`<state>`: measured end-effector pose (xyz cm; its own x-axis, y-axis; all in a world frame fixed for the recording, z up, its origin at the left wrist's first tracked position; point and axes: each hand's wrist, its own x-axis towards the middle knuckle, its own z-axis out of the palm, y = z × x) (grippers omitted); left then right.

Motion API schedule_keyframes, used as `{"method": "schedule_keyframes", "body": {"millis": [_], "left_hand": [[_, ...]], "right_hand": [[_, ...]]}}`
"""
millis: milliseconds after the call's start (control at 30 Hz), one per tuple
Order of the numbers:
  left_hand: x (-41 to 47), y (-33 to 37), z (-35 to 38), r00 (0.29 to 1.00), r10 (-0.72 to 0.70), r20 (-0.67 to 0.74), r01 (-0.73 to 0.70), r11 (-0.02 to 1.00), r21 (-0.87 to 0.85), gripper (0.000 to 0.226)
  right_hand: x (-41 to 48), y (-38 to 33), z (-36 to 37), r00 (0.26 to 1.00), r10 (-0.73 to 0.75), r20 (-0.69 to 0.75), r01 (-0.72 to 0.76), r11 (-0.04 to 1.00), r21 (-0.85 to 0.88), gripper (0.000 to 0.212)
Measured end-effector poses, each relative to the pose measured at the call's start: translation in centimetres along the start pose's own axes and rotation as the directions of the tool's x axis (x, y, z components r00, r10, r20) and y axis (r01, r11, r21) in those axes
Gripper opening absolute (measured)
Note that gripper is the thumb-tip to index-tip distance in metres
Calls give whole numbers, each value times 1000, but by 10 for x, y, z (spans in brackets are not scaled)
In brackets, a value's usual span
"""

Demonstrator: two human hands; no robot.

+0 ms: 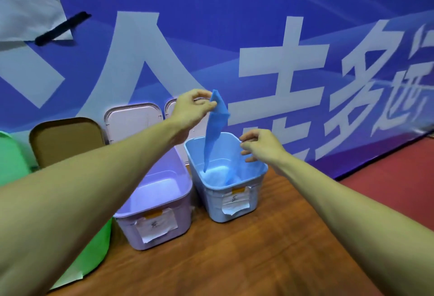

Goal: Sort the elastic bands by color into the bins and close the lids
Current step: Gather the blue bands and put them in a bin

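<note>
My left hand (191, 110) pinches the top of a flat blue elastic band (215, 131), which hangs down into the open blue bin (258, 171). The band's lower end reaches the bin's floor. My right hand (260, 145) hovers over the blue bin's right rim with fingers loosely curled, holding nothing. To the left stands an open purple bin (164, 204), and a green bin (98, 248) shows at the left edge under my left arm. Both near bins carry paper labels on their fronts.
The bins stand on a brown wooden table (258, 248). Open lids lean against the blue banner wall behind: a brown lid (65, 138), a white lid (133, 122), a green lid (9, 157). Red floor (394, 169) lies to the right.
</note>
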<state>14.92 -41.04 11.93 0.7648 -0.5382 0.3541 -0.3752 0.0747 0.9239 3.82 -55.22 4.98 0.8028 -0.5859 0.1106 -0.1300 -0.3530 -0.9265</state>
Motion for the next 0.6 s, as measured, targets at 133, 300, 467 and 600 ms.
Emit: {"method": "schedule_keyframes", "body": {"millis": [133, 300, 467, 600], "left_hand": [[-25, -40, -7, 936, -231, 264, 68, 858, 509, 19], [-61, -34, -39, 955, -163, 248, 17, 864, 504, 18], [-118, -7, -89, 963, -94, 252, -50, 858, 511, 22], [-184, 7, -142, 979, -112, 168, -2, 825, 565, 22]], "right_hand": [[-13, 8, 0, 1000, 7, 25, -5, 997, -72, 14], [-38, -7, 7, 998, -27, 62, 29, 999, -42, 27], [-72, -41, 36, 987, -85, 139, 98, 991, -94, 22], [-107, -67, 78, 947, -156, 281, 200, 971, -133, 19]]}}
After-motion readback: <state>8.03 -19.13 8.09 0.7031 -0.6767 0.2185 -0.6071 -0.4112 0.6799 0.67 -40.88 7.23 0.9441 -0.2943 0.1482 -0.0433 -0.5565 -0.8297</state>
